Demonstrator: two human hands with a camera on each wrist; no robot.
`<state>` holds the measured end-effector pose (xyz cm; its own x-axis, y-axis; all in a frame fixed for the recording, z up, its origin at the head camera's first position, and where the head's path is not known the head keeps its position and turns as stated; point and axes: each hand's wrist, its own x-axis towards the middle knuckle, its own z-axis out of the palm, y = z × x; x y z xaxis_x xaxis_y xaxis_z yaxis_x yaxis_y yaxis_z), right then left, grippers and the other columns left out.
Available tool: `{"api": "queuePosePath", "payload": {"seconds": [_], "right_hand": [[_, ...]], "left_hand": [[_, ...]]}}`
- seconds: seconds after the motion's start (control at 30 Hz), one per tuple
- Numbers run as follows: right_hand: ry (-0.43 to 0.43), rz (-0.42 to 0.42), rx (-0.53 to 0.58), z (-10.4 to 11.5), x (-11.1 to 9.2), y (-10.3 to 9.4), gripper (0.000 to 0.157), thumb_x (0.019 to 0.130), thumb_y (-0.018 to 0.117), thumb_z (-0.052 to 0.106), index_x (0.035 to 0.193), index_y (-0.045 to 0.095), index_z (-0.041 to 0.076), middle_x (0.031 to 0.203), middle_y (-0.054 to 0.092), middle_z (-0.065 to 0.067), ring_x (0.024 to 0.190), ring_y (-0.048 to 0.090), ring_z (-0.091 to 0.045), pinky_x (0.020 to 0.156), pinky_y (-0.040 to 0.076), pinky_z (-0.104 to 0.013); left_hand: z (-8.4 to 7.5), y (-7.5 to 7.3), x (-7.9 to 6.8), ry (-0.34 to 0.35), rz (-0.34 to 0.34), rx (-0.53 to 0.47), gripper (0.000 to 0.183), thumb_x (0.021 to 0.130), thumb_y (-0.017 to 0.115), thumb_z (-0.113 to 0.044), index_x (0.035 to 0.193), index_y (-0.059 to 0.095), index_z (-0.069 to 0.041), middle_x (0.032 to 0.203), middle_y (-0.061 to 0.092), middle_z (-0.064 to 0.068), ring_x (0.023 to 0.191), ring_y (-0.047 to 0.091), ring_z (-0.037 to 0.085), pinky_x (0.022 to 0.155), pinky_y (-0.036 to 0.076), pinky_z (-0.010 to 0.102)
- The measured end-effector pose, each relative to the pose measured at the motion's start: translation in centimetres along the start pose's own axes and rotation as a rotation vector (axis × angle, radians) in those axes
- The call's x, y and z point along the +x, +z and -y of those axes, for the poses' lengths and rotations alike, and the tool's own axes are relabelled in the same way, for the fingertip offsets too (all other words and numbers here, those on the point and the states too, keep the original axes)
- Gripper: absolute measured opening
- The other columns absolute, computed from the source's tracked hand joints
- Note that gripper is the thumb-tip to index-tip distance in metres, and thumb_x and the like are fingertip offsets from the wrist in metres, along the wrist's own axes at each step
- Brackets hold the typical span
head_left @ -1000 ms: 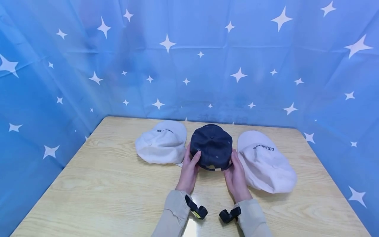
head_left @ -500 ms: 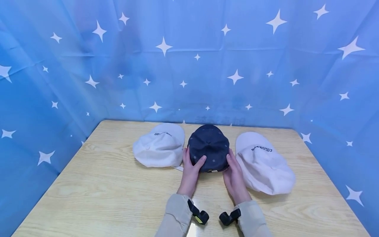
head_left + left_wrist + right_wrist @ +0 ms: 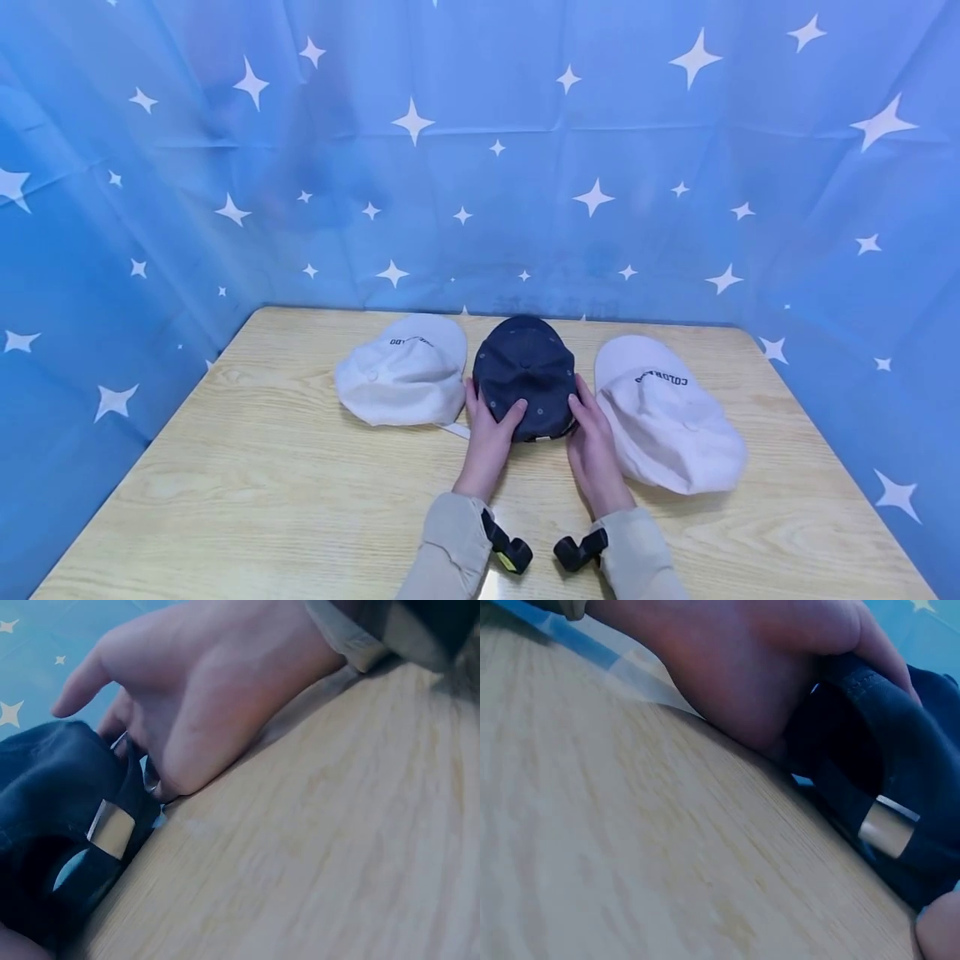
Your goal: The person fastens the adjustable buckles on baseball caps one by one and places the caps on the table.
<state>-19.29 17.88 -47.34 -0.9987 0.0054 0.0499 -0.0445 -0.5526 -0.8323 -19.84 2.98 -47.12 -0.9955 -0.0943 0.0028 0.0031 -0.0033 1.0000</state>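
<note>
A dark navy baseball cap lies at the back middle of the table, brim pointing away and back strap toward me. My left hand grips its left side, thumb over the crown. On the opposite side my right hand holds the cap with its thumb against the crown's lower edge. In both wrist views the strap's metal buckle shows close to the tabletop. The right wrist view shows my right fingers going in at the rim, their tips hidden by the fabric.
A white cap with dark lettering lies just left of the navy one, its strap end near my left hand. Another white cap, lettered COLORADO, lies close on the right. The wooden table ends at a blue star-patterned curtain.
The navy cap's back has tipped down, so its strap opening no longer shows from above and more of the crown does. My left thumb sits farther in on the crown. The white caps stayed put.
</note>
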Motion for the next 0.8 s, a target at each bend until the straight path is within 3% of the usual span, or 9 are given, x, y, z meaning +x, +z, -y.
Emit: {"api": "queuePosePath", "payload": {"seconds": [0.23,0.5,0.8], "right_hand": [[-0.016,-0.009,-0.033,0.0,0.1,-0.3,0.058,0.094,0.045,0.02,0.143,0.014,0.01,0.148,0.005,-0.003,0.134,0.003,-0.012,0.107,0.007,-0.028],[-0.022,-0.019,-0.065,-0.3,-0.5,-0.2,0.055,0.094,0.045,0.019,0.142,0.019,0.014,0.147,0.012,-0.002,0.133,0.009,-0.011,0.107,0.01,-0.029],[-0.028,-0.07,-0.152,0.3,-0.3,0.4,0.057,0.093,0.049,0.019,0.142,0.02,0.012,0.146,0.017,-0.001,0.131,0.016,-0.009,0.105,0.017,-0.026]], "left_hand": [[-0.3,0.6,-0.8,0.046,-0.009,0.065,0.096,0.079,0.064,-0.035,0.142,-0.003,-0.006,0.147,-0.004,0.012,0.132,0.01,0.024,0.105,0.017,0.042],[-0.3,0.9,-1.6,0.01,-0.037,0.247,0.085,0.08,0.061,-0.027,0.143,0.007,-0.009,0.148,-0.005,0.005,0.133,0.004,0.023,0.104,0.018,0.044],[-0.4,1.0,-0.9,0.048,-0.009,0.271,0.087,0.081,0.06,-0.042,0.143,0.01,-0.007,0.148,0.005,0.008,0.133,0.007,0.024,0.104,0.018,0.042]]}}
